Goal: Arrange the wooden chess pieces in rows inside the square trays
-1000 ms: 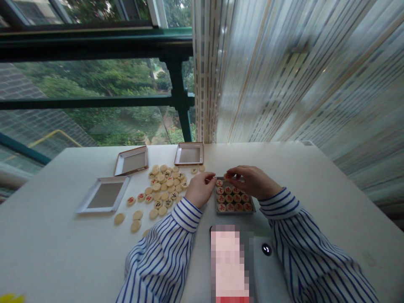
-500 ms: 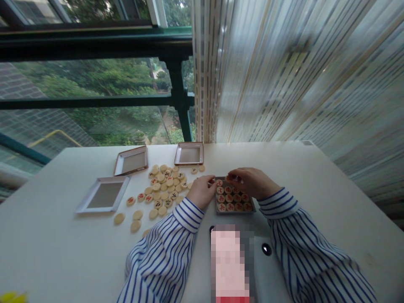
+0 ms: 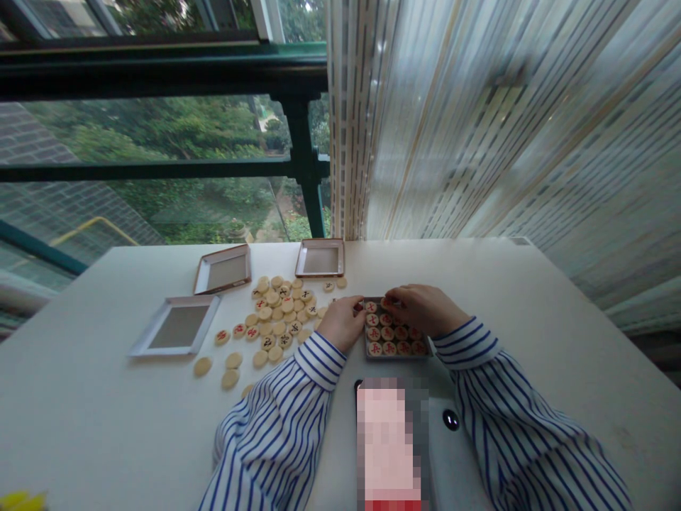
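White table [image 3: 106, 440] by a window [image 3: 175, 135]. On it, a shallow box [image 3: 399, 357] is lined with red-marked discs [image 3: 389, 348]; at its far row, one disc [image 3: 386, 303] is pinched by the right hand [image 3: 425, 309]. The left hand [image 3: 340, 323] is held at the far left corner — its grip cannot be told. Leftward, loose discs [image 3: 279, 328] are scattered — three trays [image 3: 184, 328] are set farther out.
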Available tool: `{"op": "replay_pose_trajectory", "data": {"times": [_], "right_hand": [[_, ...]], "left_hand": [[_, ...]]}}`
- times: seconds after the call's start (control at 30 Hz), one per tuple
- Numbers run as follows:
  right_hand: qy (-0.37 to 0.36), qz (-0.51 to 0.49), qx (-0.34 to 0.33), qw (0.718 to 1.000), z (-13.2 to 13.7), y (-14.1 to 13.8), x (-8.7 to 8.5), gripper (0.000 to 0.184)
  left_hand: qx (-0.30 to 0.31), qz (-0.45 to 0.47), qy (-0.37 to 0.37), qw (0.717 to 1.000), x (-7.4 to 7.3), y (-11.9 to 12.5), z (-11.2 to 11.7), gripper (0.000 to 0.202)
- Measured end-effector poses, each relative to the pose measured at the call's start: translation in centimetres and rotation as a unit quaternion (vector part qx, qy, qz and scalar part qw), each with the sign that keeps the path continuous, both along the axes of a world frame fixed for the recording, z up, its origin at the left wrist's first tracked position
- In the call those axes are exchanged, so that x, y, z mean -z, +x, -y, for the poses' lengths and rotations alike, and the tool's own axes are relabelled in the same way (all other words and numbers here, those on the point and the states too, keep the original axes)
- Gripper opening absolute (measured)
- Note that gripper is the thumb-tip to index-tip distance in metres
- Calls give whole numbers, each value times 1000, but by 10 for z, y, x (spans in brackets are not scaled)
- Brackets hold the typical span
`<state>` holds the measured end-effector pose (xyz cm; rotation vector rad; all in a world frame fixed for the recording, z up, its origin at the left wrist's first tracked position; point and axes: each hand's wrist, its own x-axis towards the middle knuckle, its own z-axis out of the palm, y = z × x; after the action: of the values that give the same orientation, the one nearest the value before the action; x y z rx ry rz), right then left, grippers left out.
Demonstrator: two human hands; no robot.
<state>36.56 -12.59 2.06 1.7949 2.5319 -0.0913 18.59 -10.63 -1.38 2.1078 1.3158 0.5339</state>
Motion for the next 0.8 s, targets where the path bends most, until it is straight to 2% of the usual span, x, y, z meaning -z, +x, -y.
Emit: {"op": "replay_pose_trajectory", "data": {"times": [0.33, 0.8], "right_hand": [[-11, 30, 14, 999, 1, -5, 2, 40], [-10, 60, 19, 998, 1, -8, 4, 39]], "left_hand": [[1, -4, -9, 1000, -2, 0, 0, 27], [-3, -11, -6, 1000, -2, -1, 0, 31]]}}
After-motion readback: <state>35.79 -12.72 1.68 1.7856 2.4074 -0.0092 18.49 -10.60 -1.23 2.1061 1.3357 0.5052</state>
